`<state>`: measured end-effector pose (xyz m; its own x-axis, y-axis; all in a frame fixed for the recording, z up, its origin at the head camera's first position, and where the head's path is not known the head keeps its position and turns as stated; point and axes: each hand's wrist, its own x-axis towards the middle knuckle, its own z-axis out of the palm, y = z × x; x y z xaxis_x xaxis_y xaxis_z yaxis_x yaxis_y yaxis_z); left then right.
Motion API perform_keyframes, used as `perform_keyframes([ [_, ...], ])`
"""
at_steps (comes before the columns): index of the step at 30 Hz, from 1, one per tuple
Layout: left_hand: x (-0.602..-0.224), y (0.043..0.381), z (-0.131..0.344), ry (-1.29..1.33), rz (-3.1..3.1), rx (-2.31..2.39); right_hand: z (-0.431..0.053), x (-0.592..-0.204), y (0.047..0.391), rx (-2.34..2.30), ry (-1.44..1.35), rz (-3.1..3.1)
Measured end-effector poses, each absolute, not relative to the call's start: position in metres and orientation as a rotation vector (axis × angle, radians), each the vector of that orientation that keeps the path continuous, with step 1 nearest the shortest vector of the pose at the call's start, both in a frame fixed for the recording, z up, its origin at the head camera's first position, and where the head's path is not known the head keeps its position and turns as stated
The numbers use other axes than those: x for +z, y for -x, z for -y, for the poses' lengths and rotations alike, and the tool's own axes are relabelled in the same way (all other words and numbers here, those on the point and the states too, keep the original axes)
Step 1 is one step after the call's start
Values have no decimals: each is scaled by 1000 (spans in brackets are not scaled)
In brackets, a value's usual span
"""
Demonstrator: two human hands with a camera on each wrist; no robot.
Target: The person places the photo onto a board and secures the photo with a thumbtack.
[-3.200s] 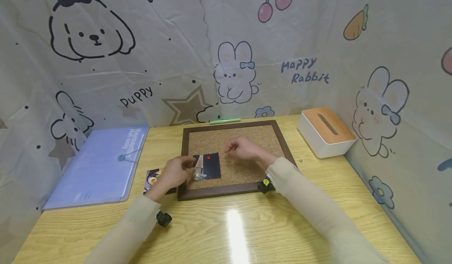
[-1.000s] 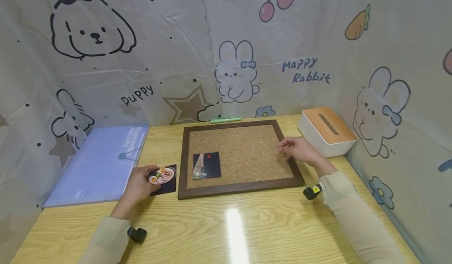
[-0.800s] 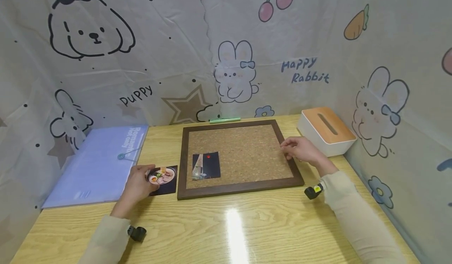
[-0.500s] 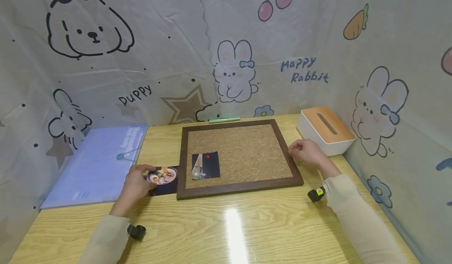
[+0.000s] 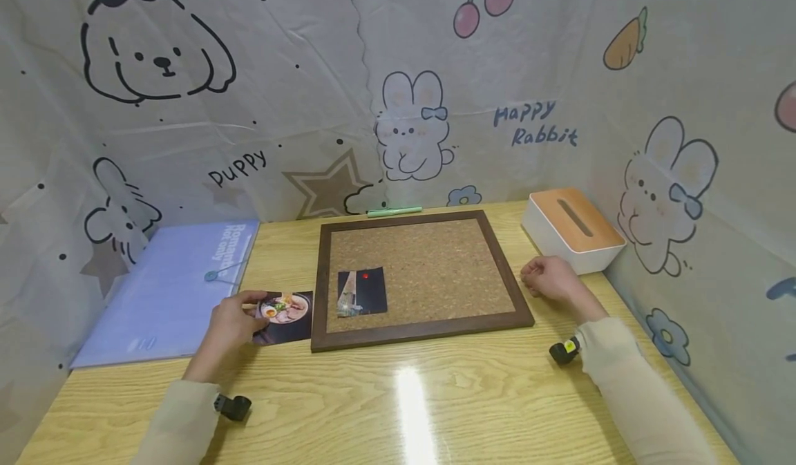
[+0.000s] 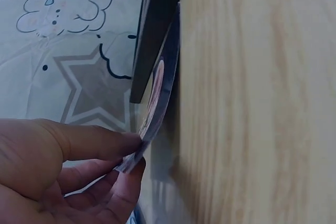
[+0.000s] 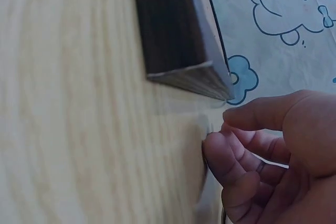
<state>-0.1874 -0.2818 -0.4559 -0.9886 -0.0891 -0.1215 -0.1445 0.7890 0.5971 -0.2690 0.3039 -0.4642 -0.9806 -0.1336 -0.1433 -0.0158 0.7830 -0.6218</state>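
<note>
My left hand [image 5: 231,323] pinches the left edge of a photo of a bowl of ramen [image 5: 290,313], beside the cork board. In the left wrist view the ramen photo [image 6: 167,72] bends up toward the thumb, with other fingers beneath it. Another photo [image 5: 372,293], dark with a pale tower-like shape, lies on the lower left of the cork board [image 5: 448,264], with a red pushpin [image 5: 365,276] near its top. Just right of the board's frame, my right hand [image 5: 550,278] is low at the table with curled fingers; whether its fingertips [image 7: 218,145] hold something small cannot be told.
A blue document folder [image 5: 168,292] lies on the left of the table. Behind the right hand stands a white tissue box [image 5: 569,237] with an orange-brown top. A green pen [image 5: 394,211] lies behind the board. Printed curtains enclose the back and sides.
My left hand has gone from the pinned photo to the ramen photo and has just drawn it slightly left. My right hand has moved right, off the cork board, down to the table.
</note>
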Motion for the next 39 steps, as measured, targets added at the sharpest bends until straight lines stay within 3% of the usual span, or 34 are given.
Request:
perform_keyframes([
  [24,-441,187,290,175,-2720,1408,-310,-470,269,-791,95,-2904],
  [39,-431,191,285,199,-2712,1530,-301,-454,268,-864,118,-2889],
])
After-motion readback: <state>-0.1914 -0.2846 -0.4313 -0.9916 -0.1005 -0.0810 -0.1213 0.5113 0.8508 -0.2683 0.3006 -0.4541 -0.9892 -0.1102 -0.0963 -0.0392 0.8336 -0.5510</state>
